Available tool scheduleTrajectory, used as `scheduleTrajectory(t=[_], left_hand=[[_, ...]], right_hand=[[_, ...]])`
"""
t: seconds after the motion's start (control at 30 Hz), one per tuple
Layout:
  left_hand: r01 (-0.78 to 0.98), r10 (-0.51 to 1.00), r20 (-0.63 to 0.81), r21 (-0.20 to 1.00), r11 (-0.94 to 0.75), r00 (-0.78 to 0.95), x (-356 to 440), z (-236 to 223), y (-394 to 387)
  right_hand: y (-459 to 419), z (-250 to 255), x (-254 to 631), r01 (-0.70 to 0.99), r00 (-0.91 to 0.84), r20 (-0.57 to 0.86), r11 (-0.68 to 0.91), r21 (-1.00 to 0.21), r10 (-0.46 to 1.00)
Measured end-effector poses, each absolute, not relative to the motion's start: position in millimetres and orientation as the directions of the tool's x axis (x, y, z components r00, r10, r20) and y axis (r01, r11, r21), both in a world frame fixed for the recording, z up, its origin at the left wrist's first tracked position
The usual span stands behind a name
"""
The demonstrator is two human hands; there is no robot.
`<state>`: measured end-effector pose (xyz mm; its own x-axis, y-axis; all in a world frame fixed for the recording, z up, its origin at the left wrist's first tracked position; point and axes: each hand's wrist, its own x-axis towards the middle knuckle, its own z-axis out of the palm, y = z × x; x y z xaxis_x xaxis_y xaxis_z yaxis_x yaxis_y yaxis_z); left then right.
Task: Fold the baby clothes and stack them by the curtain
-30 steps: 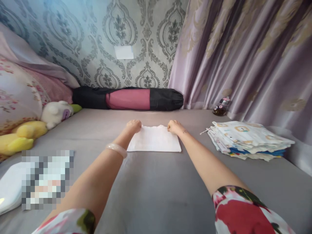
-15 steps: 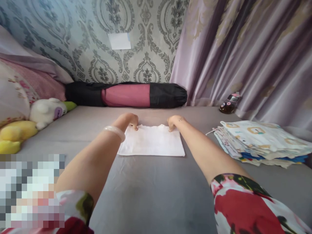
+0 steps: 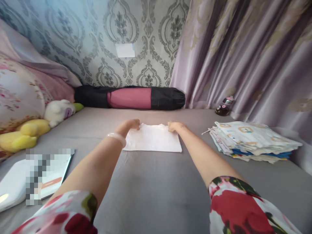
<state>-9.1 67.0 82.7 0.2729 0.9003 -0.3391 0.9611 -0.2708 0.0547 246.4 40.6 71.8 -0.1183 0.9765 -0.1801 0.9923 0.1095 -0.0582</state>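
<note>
A white folded cloth (image 3: 153,139) lies flat on the grey bed sheet in front of me, its far edge slightly crumpled. My left hand (image 3: 133,124), below a white bangle (image 3: 117,138), is closed at the cloth's far left corner. At the far right corner, my right hand (image 3: 172,126) has its fingers curled in on the fabric. Both arms reach forward in floral sleeves, and the fingertips are partly hidden by the hands themselves.
On the right is a stack of folded printed cloths (image 3: 253,136), with a dark bottle (image 3: 223,107) behind it. A black and pink rolled bag (image 3: 129,98) lies along the wall. Plush toys (image 3: 58,112) and a white device (image 3: 14,182) are on the left.
My fingers have curled in more tightly at the far corners of the cloth. The view has tilted and shifted a little, bringing more of the left side into sight.
</note>
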Motion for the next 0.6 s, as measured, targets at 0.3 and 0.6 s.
scheduleTrajectory(t=[0.3, 0.6], left_hand=[[0.969, 0.967, -0.060, 0.004, -0.246, 0.246, -13, 98, 13], [0.948, 0.954, 0.080, 0.113, -0.296, 0.289, -27, 172, -2]], right_hand=[[-31, 99, 256, 0.981, -0.126, -0.012, 0.123, -0.152, 0.992], [-27, 156, 284, 0.925, -0.229, 0.185, 0.273, -0.263, 0.956]])
